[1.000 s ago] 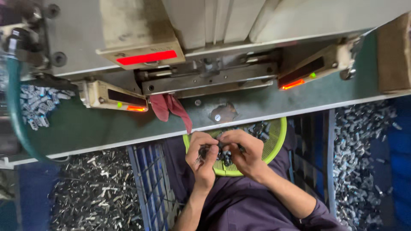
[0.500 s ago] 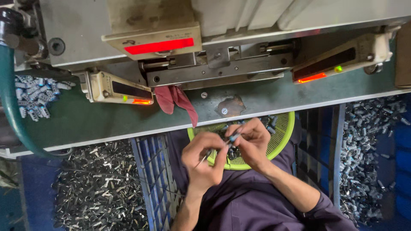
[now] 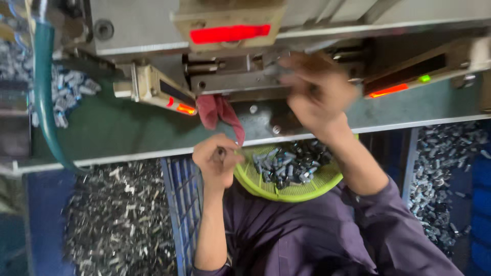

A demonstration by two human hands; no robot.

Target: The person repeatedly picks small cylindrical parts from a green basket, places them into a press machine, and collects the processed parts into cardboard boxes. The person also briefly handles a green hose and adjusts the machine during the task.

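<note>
Small metal parts (image 3: 289, 168) fill the yellow-green basket (image 3: 286, 193) on your lap, just below the green table (image 3: 102, 133) edge.
Your left hand (image 3: 217, 158) is curled shut, seemingly around one small part. Your right hand (image 3: 317, 92), blurred, reaches up to the machine's metal fixture (image 3: 230, 79); I cannot tell its grip. A red rag (image 3: 220, 112) hangs nearby.

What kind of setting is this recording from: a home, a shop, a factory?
Most likely a factory workstation at a press-type machine. The right hand reaches into the machine's metal tooling, flanked by sensor bars with red lights; a yellow-green basket of small metal parts sits on the lap, with heaps of metal pieces around.
</note>
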